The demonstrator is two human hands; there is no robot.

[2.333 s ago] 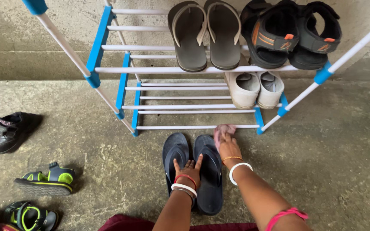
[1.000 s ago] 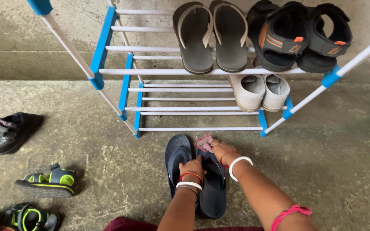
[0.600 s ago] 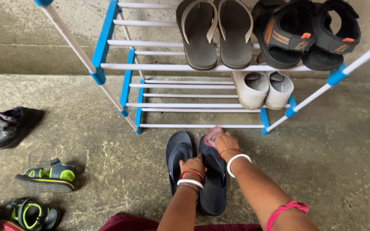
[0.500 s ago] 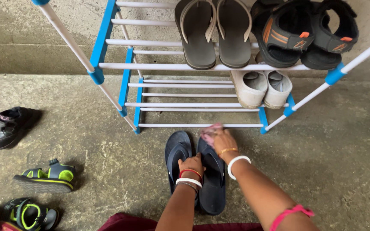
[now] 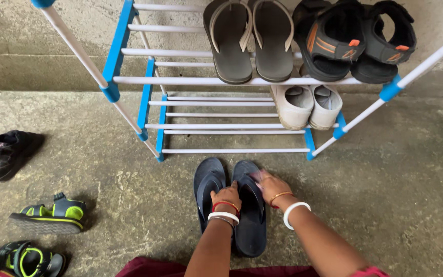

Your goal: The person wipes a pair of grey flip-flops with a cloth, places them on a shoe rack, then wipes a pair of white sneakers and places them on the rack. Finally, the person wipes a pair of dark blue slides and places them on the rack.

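- Wiping step, by the look of it: right hand (image 5: pixel 272 188) curled over a pink cloth (image 5: pixel 257 176), mostly hidden, on the right dark-blue flip-flop (image 5: pixel 249 215).
- Left hand (image 5: pixel 225 196) fingers bent, pressing down btwn the pair, steadying the left flip-flop (image 5: pixel 207 184).
- Pair lies on the concrete floor (image 5: pixel 385 179), just in front of the shoe rack (image 5: pixel 221 81), directly under both hands.
- Next move prob. needs a firm hold w/ left hand while cloth covers the rest of the sole.

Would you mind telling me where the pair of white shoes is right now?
In the head view, the white shoes sit at the right end of the shoe rack's lower shelf, directly beneath the black sandals, up and right of both hands.
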